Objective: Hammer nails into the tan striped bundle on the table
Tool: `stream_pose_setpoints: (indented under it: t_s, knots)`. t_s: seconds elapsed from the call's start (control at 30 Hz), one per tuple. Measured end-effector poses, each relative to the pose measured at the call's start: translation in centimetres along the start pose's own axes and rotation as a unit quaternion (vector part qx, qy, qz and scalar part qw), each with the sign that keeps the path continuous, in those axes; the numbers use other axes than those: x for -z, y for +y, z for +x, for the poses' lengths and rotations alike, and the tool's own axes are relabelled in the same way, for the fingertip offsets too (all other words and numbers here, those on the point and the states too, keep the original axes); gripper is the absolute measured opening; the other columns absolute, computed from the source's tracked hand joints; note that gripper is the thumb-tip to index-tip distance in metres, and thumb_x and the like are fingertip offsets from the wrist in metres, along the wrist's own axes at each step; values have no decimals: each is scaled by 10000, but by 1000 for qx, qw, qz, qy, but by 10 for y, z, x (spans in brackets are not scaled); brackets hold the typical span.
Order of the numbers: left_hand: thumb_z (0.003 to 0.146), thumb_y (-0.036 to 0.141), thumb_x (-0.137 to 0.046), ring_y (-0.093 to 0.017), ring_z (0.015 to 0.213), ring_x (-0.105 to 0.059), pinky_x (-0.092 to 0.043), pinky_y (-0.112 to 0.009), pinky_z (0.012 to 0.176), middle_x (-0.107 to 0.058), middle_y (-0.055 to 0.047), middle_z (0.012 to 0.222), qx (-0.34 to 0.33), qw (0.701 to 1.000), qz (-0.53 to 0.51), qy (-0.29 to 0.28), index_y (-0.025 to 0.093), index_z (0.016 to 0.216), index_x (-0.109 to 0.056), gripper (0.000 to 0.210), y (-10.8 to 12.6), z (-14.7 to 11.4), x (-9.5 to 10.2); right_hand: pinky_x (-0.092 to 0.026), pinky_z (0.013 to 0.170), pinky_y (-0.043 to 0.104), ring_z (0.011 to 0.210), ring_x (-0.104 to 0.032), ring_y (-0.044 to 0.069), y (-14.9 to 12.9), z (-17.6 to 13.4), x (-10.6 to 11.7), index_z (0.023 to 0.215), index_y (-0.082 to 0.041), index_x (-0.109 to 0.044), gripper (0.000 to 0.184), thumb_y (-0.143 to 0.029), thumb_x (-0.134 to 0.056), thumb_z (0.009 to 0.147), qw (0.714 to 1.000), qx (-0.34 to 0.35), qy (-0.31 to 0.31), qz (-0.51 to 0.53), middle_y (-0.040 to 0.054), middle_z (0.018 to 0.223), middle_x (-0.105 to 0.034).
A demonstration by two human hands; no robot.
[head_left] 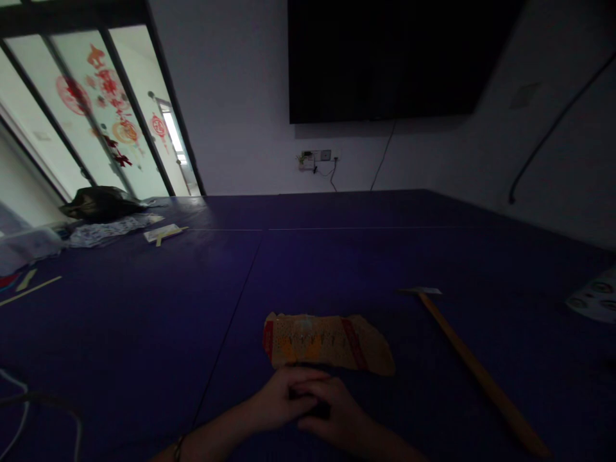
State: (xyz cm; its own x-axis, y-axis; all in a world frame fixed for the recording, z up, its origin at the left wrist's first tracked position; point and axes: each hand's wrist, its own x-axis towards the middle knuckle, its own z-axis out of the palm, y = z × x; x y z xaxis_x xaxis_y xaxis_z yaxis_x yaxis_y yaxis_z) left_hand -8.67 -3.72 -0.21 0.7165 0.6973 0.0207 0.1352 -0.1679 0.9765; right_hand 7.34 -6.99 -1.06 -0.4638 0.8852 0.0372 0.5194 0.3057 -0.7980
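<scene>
My left hand [278, 399] and my right hand [339, 410] rest together at the bottom centre, their loosely bent fingers overlapping. Nothing shows in either one. Just beyond the fingertips lies a flat tan piece of packaging [327, 346] with red bands near its ends. Small dark marks or bits run across it in rows; I cannot make out what they are. To the right, a hammer-like tool [474, 362] with a long wooden handle and a narrow metal head lies slantwise, apart from my hands.
All this lies on a dark blue-purple surface [144, 308]. Cables [24, 401] loop at the lower left. Papers [108, 230], a dark bag [101, 202] and yellowish strips [31, 290] lie farther left. A patterned white item [597, 298] sits at the right edge.
</scene>
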Motion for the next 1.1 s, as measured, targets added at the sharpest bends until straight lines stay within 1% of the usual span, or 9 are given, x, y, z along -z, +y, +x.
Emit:
stream_pose_setpoints:
  t_s: [0.13,0.33,0.5,0.57,0.63,0.73,0.83,1.0,1.1]
  knots:
    - [750,149,-580,-216,1032,-590,-439,-336,903,-644,-89,1120,4,1000,-17,1,149,1152,-588,402,0,0,-2,-461,903,384,1033,-600,264,-2,0,1,1053,-237,-675,475,-125,-719,593,1000,7,4,19,61,1098,-685]
    - [740,138,-576,-212,1023,-594,-442,-336,898,-648,-82,1113,13,1000,-10,0,159,1149,-592,410,3,0,-3,-458,902,426,1052,-586,296,5,-1,-3,1054,-196,-676,438,-184,-717,618,1000,-4,8,-11,107,1122,-668]
    - [734,123,-564,-211,1031,-591,-438,-330,904,-648,-77,1118,15,1000,2,4,161,1148,-593,417,5,-1,-3,-467,897,366,1032,-604,272,-3,2,0,1030,-195,-686,440,-119,-714,597,1000,16,-1,6,87,1090,-686]
    - [728,114,-561,-216,1029,-592,-440,-328,899,-650,-85,1112,18,1000,2,2,148,1146,-596,421,6,-1,-3,-468,895,362,1035,-602,275,-6,3,2,1021,-189,-690,436,-117,-715,591,1000,5,-13,3,91,1091,-686]
    - [715,100,-563,-219,1033,-591,-440,-324,899,-651,-90,1113,17,1000,1,6,140,1144,-599,432,6,-1,-3,-458,909,382,1057,-587,290,-6,3,2,1041,-177,-683,450,-143,-718,594,1000,-19,-18,-12,110,1117,-670]
    - [690,69,-559,-217,1030,-592,-438,-313,899,-654,-85,1112,18,1000,1,14,140,1137,-607,455,5,0,-4,-443,924,404,1078,-573,295,-1,2,-1,1077,-200,-666,492,-161,-718,590,999,-38,-16,-23,110,1150,-653]
    - [687,73,-557,-224,1015,-600,-447,-313,880,-657,-90,1102,18,1000,-4,6,136,1149,-600,468,2,1,-4,-455,909,371,1057,-589,276,1,3,-2,1052,-229,-677,488,-131,-714,575,1000,-18,-17,-9,79,1126,-670]
    - [698,83,-550,-220,1030,-592,-439,-316,891,-649,-79,1118,4,1000,-7,-3,155,1157,-593,467,2,-1,-3,-485,853,303,986,-628,242,-3,5,2,1035,-223,-683,480,-85,-693,575,999,20,-27,24,48,1052,-706]
    - [702,85,-546,-216,1030,-587,-434,-321,896,-649,-64,1116,8,1000,4,-2,174,1155,-594,464,2,-1,-3,-484,862,318,999,-622,252,-3,5,2,1036,-231,-683,502,-70,-703,561,999,26,-23,25,45,1064,-701]
